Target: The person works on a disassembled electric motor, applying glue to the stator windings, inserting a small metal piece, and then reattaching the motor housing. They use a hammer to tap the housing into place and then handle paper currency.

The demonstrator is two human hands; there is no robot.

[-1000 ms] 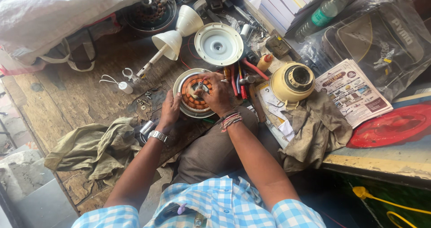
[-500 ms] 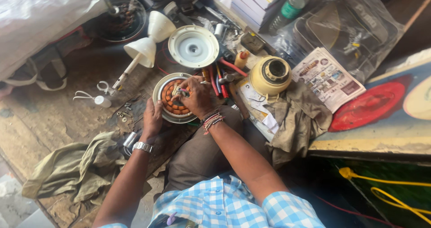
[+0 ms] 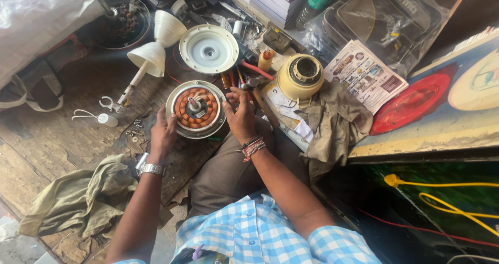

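Observation:
A round fan motor (image 3: 196, 109) with orange copper windings and a metal rim lies on the wooden floor in front of me. My left hand (image 3: 163, 134) grips its left rim; a metal watch sits on that wrist. My right hand (image 3: 240, 116) holds the right rim, fingers curled over the edge, with thread bands on the wrist. A short shaft stands up from the middle of the windings.
A white round motor cover (image 3: 209, 49) lies just behind the motor, with two white cone-shaped canopies (image 3: 156, 45) to its left. A cream motor housing (image 3: 300, 77), screwdrivers, a leaflet (image 3: 365, 74), a dirty rag (image 3: 332, 123) and an olive cloth (image 3: 78, 199) surround me. Small screws (image 3: 134, 134) lie at left.
My right hand has come off the windings and moved to the motor's right rim. The left hand stays on the left rim. The camera view has shifted slightly.

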